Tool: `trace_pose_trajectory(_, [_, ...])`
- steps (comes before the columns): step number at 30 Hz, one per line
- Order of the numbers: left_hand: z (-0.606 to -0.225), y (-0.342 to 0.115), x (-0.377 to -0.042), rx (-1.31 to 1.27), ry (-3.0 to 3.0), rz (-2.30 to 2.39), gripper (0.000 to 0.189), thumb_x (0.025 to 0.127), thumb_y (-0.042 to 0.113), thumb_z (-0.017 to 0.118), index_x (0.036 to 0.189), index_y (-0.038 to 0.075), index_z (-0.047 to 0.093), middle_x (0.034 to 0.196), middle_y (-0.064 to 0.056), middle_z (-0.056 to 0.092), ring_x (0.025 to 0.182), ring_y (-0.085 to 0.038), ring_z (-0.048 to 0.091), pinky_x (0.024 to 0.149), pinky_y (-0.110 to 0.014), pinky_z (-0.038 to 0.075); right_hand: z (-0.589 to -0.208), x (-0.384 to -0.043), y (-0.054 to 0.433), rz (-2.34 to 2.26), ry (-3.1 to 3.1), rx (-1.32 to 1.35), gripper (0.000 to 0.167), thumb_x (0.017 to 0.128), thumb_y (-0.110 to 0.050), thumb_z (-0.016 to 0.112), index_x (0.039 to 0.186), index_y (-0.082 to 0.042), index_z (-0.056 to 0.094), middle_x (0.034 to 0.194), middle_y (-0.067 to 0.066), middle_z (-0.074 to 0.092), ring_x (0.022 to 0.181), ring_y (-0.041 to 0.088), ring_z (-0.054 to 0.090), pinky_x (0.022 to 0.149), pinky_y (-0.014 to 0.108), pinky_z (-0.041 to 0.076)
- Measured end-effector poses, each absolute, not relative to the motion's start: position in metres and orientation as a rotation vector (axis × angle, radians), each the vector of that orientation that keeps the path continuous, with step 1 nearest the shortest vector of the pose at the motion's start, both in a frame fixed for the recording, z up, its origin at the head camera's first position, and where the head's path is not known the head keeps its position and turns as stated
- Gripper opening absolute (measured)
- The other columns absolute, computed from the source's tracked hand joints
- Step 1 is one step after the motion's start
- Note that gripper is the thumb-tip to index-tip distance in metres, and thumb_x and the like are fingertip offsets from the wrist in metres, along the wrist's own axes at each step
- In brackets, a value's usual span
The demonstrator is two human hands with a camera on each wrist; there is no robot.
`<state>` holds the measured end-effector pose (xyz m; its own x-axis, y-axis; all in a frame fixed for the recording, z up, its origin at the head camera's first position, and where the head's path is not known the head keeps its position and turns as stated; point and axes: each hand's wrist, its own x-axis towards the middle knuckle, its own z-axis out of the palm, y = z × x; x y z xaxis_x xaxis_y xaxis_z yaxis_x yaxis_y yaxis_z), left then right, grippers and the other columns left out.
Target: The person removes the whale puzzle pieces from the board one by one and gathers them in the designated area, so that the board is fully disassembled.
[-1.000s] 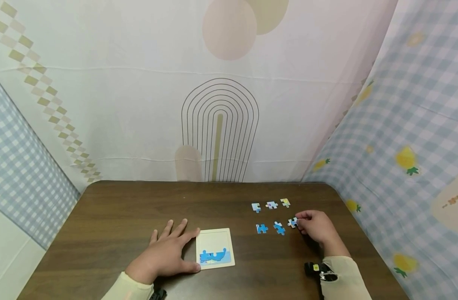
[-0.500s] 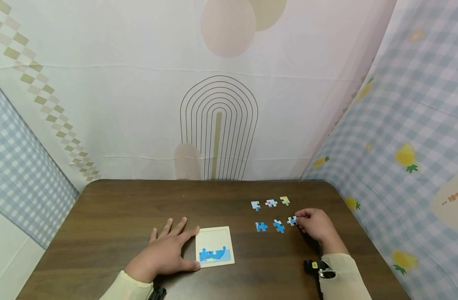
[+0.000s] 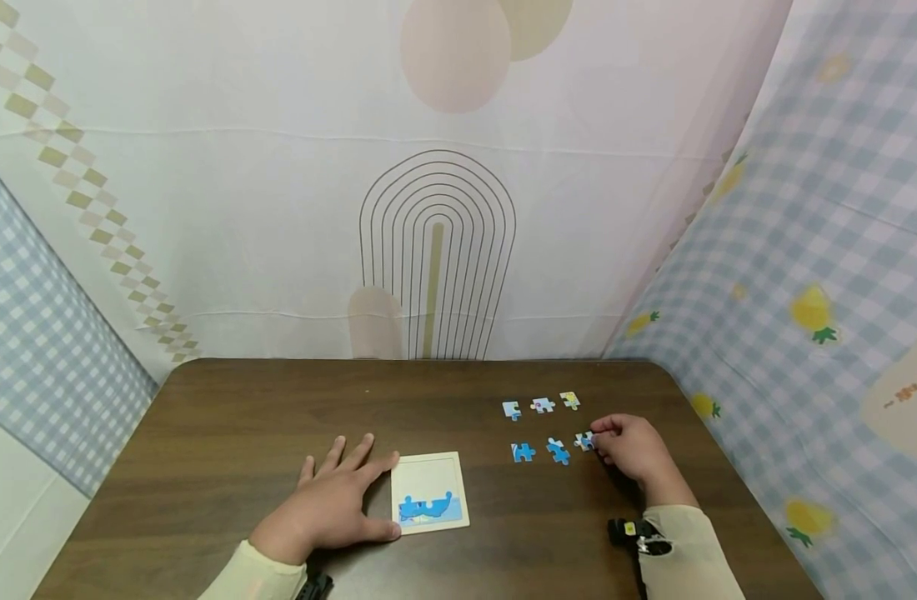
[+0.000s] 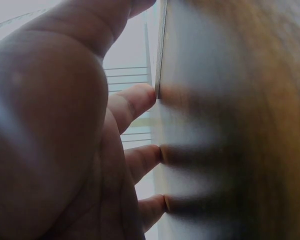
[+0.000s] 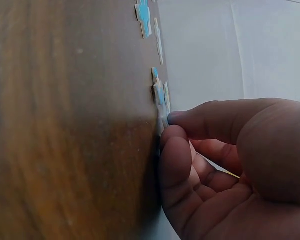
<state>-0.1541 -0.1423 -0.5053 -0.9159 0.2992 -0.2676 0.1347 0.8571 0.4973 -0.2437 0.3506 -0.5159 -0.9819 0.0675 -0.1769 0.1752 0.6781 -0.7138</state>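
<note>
A square light-wood puzzle tray (image 3: 429, 477) lies on the table, its lower part filled with blue pieces that form a picture. Spread out flat at its left side, my left hand (image 3: 325, 510) touches the tray's left edge with thumb and index finger. In the left wrist view the fingertips (image 4: 149, 94) rest at the tray's thin edge and on the tabletop. My right hand (image 3: 637, 450) pinches the right end of a white-and-blue jigsaw piece (image 3: 583, 442) between thumb and fingers. The right wrist view shows that piece (image 5: 160, 95) low at the table surface, partly hidden by the fingertips.
Two blue jigsaw pieces, one at the left (image 3: 523, 452) and one in the middle (image 3: 558, 451), lie left of the pinched one. Behind them is a row of three paler pieces (image 3: 543, 405). Cloth hangs behind the brown table (image 3: 278, 400) and at both sides.
The head view has shifted slightly. Both hands, the tray and the pieces keep their places, and my right hand still pinches the same piece.
</note>
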Motion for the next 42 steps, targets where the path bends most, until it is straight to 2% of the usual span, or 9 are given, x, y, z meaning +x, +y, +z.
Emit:
trace_pose_trajectory(13, [-0.505,-0.143,-0.155,0.33,2.696,0.677,0.105,0.081,0.075,0.091,0.171,0.041,0.049,0.189,-0.011,0.024,0.172,-0.058,0.011,0.123,-0.094,0.007,-0.5,-0.245,0.342,-1.102,2.811,0.106,0.026,0.11,-0.017,0.069,0.127,0.002,0.075,0.101,0.01,0.078,0.082,0.018,0.072,0.073,0.035,0.064])
trace_pose_trajectory(18, [-0.507,-0.143,-0.154,0.337,2.697,0.679,0.105,0.081,0.075,0.091,0.171,0.041,0.049,0.189,-0.011,0.024,0.173,-0.058,0.011,0.123,-0.094,0.008,-0.482,-0.241,0.323,-0.998,2.884,-0.002,0.03,0.11,-0.025,0.073,0.13,-0.002,0.076,0.101,0.006,0.077,0.082,0.016,0.07,0.073,0.035,0.058])
trace_pose_trajectory(25, [-0.505,-0.143,-0.153,0.333,2.693,0.692,0.104,0.081,0.073,0.091,0.171,0.041,0.049,0.189,-0.011,0.023,0.173,-0.057,0.01,0.124,-0.093,0.007,-0.467,-0.233,0.275,-0.945,2.944,-0.165,0.023,0.106,-0.024,0.078,0.121,-0.008,0.082,0.099,0.0,0.077,0.085,0.016,0.066,0.075,0.034,0.054])
trace_pose_trajectory(34, [-0.503,-0.142,-0.154,0.338,2.697,0.69,0.105,0.081,0.074,0.091,0.171,0.041,0.049,0.189,-0.011,0.023,0.173,-0.057,0.011,0.123,-0.094,0.007,-0.469,-0.219,0.215,-0.923,2.906,-0.442,0.013,0.102,-0.018,0.081,0.113,-0.01,0.084,0.089,-0.011,0.073,0.079,0.005,0.062,0.075,0.028,0.053])
trace_pose_trajectory(42, [-0.505,-0.143,-0.153,0.334,2.705,0.691,0.105,0.08,0.074,0.092,0.171,0.04,0.05,0.188,-0.012,0.025,0.172,-0.058,0.012,0.123,-0.094,0.008,-0.478,-0.208,0.172,-0.853,2.805,-0.662,0.006,0.099,-0.014,0.082,0.104,-0.01,0.083,0.088,-0.009,0.072,0.079,0.004,0.062,0.074,0.026,0.055])
